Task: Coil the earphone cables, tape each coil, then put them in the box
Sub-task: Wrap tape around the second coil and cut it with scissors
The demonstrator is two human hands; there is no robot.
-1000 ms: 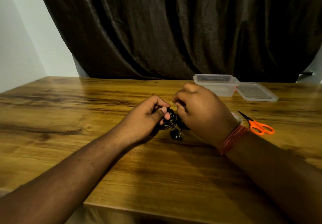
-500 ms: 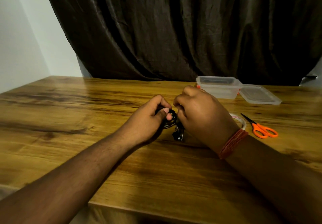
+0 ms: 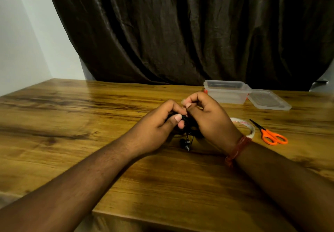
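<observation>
Both hands mid-table: left hand gripping black earphone coil, right hand pinching its cable. Clear box open behind. Red lettering on tape roll, unreadable.

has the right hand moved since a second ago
Yes. The right hand has rolled and lifted slightly: against the box behind it, its knuckles stay close, but thumb and fingertips now face up, pinching the earphone cable.
</observation>
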